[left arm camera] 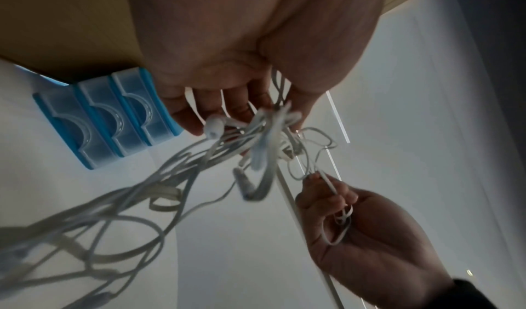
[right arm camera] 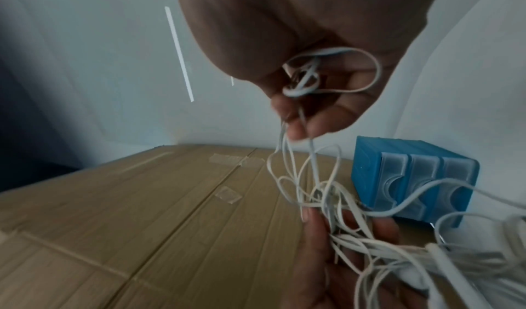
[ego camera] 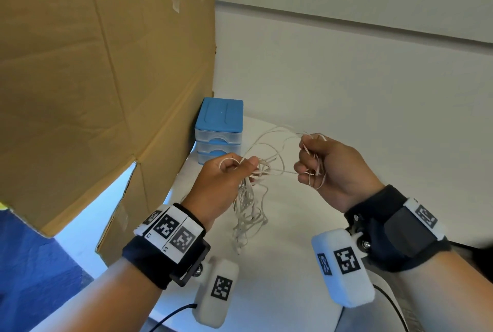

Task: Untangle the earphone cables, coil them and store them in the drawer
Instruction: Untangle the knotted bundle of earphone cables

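A tangle of white earphone cables point(ego camera: 250, 206) hangs between my hands above the white table point(ego camera: 288, 273). My left hand point(ego camera: 229, 174) grips the main knot of cables point(left arm camera: 264, 138), with an earbud point(left arm camera: 214, 127) showing by the fingers. My right hand point(ego camera: 317, 163) pinches a few strands point(right arm camera: 304, 82) and has loops round its curled fingers. Thin strands point(ego camera: 277, 142) stretch across the gap between the hands. The small blue drawer unit point(ego camera: 219, 133) stands behind, its three clear drawers point(left arm camera: 113, 120) closed; it also shows in the right wrist view as the blue unit point(right arm camera: 412, 179).
A big cardboard box point(ego camera: 101, 78) fills the left side, touching the drawer unit. A white wall point(ego camera: 346, 65) runs behind the table. Black cables point(ego camera: 170, 315) trail off the wrist cameras near the table's front edge.
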Demonstrator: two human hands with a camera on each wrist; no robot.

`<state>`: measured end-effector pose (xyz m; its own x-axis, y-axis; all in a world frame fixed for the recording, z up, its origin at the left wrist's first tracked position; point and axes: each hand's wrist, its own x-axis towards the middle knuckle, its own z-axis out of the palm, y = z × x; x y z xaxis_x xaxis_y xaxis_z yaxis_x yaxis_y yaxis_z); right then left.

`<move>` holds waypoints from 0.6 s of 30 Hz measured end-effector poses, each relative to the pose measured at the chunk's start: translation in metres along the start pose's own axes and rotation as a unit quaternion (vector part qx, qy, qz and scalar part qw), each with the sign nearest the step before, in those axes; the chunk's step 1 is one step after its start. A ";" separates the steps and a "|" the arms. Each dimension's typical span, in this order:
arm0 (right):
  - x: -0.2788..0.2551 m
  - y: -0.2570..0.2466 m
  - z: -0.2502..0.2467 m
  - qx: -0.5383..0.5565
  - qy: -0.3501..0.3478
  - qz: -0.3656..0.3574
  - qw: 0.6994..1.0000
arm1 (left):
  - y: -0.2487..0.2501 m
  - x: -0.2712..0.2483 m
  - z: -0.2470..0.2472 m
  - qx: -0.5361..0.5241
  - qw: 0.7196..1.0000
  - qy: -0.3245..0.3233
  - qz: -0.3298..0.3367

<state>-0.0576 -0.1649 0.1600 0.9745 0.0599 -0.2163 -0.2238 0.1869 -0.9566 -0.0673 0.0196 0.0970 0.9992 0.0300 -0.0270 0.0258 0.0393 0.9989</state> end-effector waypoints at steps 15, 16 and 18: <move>-0.012 -0.002 0.000 -0.389 -0.111 -0.136 0.904 | 0.002 -0.006 0.005 0.064 0.997 0.000 0.051; -0.011 -0.001 0.001 -0.364 -0.105 -0.136 0.915 | 0.001 -0.007 0.006 0.082 0.995 -0.009 0.050; -0.010 -0.001 0.004 -0.298 -0.094 -0.131 0.941 | -0.001 -0.010 0.008 0.115 0.992 -0.029 0.035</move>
<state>-0.0671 -0.1616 0.1638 0.9624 0.2704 0.0277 0.1276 -0.3596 -0.9243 -0.0770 0.0116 0.0961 0.9987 -0.0330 0.0384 -0.0440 -0.1895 0.9809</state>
